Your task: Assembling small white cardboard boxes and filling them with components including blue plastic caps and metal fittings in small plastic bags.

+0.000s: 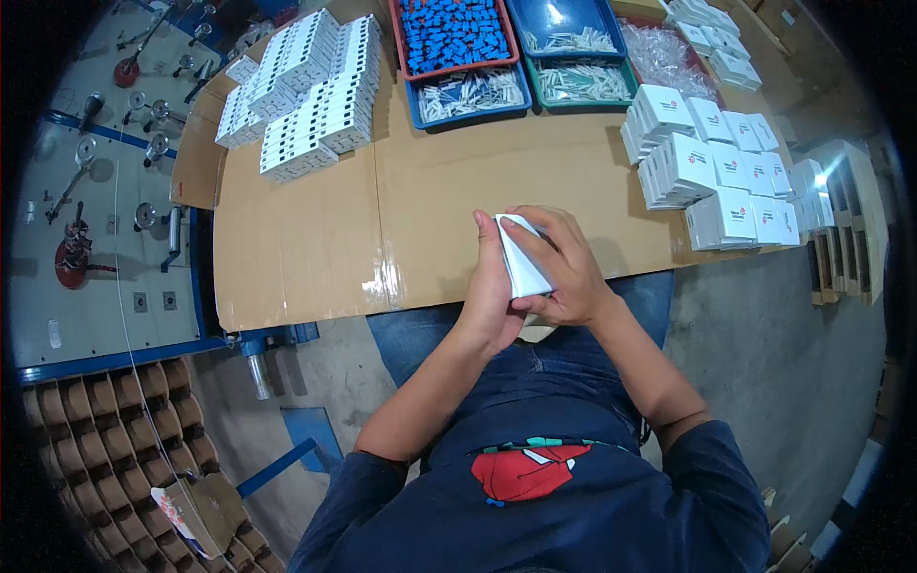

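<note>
Between my two hands is a small white box (522, 260), held just above the near edge of the cardboard-covered table (315, 244). My left hand (489, 298) wraps its left side, with the thumb pointing up along it. From the right, my right hand (571, 272) closes over the box, fingers across the far end and thumb at the near end. The palms and fingers hide much of the box, so I cannot tell whether its flap is closed.
Stacks of white boxes (731, 177) stand at the right. White switch-like units (315, 124) are piled at the far left. Along the back sit a red tray (409, 72) of blue parts, blue and green trays (585, 103) of small white pieces, and clear plastic bags (669, 59).
</note>
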Demonstrator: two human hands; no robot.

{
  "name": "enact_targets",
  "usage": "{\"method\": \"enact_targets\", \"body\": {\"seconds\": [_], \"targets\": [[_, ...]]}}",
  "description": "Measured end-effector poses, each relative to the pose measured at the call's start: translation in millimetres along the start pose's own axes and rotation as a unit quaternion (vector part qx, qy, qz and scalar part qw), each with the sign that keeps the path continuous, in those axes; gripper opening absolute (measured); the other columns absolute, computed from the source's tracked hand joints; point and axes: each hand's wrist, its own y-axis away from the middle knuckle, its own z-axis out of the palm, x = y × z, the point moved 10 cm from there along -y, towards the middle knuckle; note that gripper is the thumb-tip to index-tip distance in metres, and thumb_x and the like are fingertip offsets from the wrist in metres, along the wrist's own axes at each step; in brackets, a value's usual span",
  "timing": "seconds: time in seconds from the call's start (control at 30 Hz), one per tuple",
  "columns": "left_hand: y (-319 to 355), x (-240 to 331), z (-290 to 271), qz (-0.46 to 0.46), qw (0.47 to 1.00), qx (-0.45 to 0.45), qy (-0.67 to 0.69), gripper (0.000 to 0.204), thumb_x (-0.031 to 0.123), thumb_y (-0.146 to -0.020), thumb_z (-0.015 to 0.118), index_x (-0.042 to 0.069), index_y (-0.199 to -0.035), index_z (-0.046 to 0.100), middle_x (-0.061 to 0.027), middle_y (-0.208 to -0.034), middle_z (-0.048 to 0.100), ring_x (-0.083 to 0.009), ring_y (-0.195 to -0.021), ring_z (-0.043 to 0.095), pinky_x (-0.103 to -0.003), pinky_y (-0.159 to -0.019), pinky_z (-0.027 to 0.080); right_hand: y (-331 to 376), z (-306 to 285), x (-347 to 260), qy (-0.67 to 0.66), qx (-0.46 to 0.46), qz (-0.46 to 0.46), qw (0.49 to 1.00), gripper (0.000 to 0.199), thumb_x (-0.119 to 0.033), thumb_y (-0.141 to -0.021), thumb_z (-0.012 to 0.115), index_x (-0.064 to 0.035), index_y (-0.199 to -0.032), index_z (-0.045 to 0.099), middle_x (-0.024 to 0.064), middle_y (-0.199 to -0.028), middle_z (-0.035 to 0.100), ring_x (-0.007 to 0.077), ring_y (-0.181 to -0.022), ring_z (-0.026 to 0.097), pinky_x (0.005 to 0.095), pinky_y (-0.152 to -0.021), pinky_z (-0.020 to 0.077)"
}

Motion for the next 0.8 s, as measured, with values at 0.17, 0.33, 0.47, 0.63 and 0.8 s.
{"method": "enact_targets", "body": {"seconds": [0.17, 0.33, 0.47, 0.63, 0.8], "targets": [[-2.2, -7.1, -1.7, -0.007, 1.000, -0.001, 0.005, 0.076, 0.077, -0.099, 0.031, 0.013, -0.135, 0.053, -0.0095, -0.119, 0.065, -0.0235, -0.107, 0.068, -0.041, -0.088, 0.058, 7.4, -2.6, 3.3, -0.039, 0.020, 0.012, 0.999, 0.076, -0.058, -0.089, 0.065, -0.0038, -0.142, 0.057, 0.0216, -0.135, 0.055, 0.0399, -0.119, 0.056, 0.0481, -0.102, 0.0452], [-7.8, -13.4, -5.2, -0.022, 1.000, -0.005, 0.013, 0.073, 0.075, -0.099, 0.034, 0.014, -0.132, 0.056, -0.0073, -0.115, 0.066, -0.0214, -0.103, 0.067, -0.039, -0.088, 0.057, 14.6, -4.4, 10.0, -0.079, 0.051, 0.035, 0.995, 0.077, -0.057, -0.091, 0.064, 0.0000, -0.142, 0.056, 0.0227, -0.137, 0.054, 0.0404, -0.120, 0.056, 0.0475, -0.103, 0.0457], [-11.2, -16.0, -13.4, -0.017, 1.000, -0.009, 0.023, 0.071, 0.074, -0.100, 0.034, 0.014, -0.130, 0.056, -0.0057, -0.115, 0.066, -0.0204, -0.103, 0.067, -0.039, -0.088, 0.057, 15.6, -4.5, 12.9, -0.123, 0.070, 0.047, 0.989, 0.077, -0.058, -0.094, 0.061, 0.0020, -0.141, 0.056, 0.0244, -0.138, 0.053, 0.0411, -0.122, 0.055, 0.0476, -0.105, 0.0452], [-14.3, -16.8, -13.1, -0.006, 0.999, 0.006, 0.034, 0.070, 0.070, -0.102, 0.034, 0.013, -0.137, 0.054, -0.0055, -0.118, 0.064, -0.0189, -0.108, 0.065, -0.038, -0.094, 0.054, 12.7, 1.1, 16.1, -0.112, 0.030, 0.059, 0.992, 0.079, -0.057, -0.096, 0.060, 0.0022, -0.147, 0.049, 0.0260, -0.142, 0.050, 0.0410, -0.129, 0.052, 0.0464, -0.109, 0.0425], [4.9, 44.4, -21.6, 0.397, 0.859, 0.057, -0.317, 0.081, 0.056, -0.099, 0.045, -0.002, -0.154, 0.031, -0.0192, -0.139, 0.048, -0.0291, -0.130, 0.048, -0.041, -0.110, 0.039, 30.3, 17.2, 46.8, -0.409, 0.112, 0.282, 0.861, 0.075, -0.049, -0.102, 0.057, -0.0012, -0.156, 0.035, 0.0188, -0.150, 0.047, 0.0314, -0.138, 0.047, 0.0414, -0.114, 0.0384]]}}
